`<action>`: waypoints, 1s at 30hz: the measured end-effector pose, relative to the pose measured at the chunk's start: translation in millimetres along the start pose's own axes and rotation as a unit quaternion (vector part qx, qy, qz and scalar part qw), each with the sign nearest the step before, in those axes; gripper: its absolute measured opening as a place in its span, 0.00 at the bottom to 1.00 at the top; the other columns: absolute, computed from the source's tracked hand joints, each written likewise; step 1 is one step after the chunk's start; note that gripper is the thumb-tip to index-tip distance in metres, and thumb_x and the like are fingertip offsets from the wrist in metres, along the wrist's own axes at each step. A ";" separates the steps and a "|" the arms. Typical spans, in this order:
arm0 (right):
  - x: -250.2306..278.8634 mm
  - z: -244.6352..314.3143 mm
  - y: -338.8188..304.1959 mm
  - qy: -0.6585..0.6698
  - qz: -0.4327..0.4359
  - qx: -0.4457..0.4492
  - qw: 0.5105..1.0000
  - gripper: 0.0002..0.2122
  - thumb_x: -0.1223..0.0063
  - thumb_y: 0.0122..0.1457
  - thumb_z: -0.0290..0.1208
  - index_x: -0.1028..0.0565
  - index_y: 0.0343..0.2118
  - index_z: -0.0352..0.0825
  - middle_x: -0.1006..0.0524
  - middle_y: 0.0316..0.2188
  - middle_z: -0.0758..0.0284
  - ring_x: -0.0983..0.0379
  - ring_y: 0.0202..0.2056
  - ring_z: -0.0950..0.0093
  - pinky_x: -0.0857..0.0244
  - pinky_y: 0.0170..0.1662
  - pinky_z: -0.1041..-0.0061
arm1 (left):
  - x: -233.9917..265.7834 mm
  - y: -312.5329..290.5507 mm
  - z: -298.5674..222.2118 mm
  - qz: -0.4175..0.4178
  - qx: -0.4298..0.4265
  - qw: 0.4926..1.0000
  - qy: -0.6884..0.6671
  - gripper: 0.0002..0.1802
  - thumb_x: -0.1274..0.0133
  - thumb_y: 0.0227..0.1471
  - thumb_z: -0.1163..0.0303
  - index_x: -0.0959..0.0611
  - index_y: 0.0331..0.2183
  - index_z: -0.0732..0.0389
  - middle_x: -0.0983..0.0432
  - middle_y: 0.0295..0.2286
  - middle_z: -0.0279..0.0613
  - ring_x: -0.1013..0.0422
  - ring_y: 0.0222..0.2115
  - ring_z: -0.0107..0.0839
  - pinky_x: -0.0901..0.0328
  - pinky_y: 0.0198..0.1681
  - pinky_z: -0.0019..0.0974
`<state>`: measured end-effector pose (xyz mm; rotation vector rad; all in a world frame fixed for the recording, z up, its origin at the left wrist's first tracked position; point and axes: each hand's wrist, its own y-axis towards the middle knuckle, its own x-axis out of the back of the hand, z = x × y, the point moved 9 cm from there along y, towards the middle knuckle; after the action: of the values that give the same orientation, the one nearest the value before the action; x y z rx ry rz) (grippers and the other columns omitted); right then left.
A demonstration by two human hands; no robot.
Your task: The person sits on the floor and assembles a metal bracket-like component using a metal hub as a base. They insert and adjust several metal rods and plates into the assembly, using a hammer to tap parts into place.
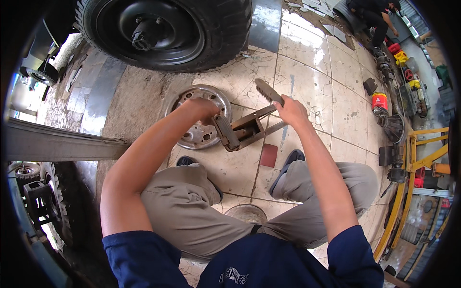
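A wooden-handled brush (269,91) with dark bristles is gripped in my right hand (293,111), its bristled head pointing up and left. Below it lies a heavy, worn metal bracket (234,136) with a box-shaped middle and two long arms reaching right. My left hand (203,109) is closed at the bracket's upper left end; its fingertips are hidden. Under that hand and the bracket's left side rests a round metal wheel disc (192,136) with holes. A reddish-brown piece of sandpaper (269,155) lies on the tiles between my feet.
A large tyre on a black wheel (165,36) stands ahead. A grey metal beam (67,141) juts in from the left. On the right are a red can (379,102), a yellow frame (408,187) and greasy axle parts (394,128). Another person (377,19) bends over at far right.
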<state>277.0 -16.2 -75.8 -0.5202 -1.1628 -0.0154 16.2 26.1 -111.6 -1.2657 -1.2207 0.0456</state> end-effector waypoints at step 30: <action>-47.6 -40.9 -50.2 0.054 -0.256 0.163 0.951 0.21 0.51 0.63 0.43 0.33 0.53 0.34 0.22 0.40 0.54 0.24 0.39 0.54 0.30 0.40 0.58 | -11.3 -14.1 -1.7 -0.023 0.036 0.999 0.033 0.13 0.43 0.48 0.66 0.15 0.38 0.54 0.19 0.37 0.48 0.23 0.38 0.46 0.30 0.43 0.41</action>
<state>279.2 -88.8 -110.2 0.0833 -1.1374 -0.2904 4.6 12.5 -108.5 -1.1680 -1.1808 0.0139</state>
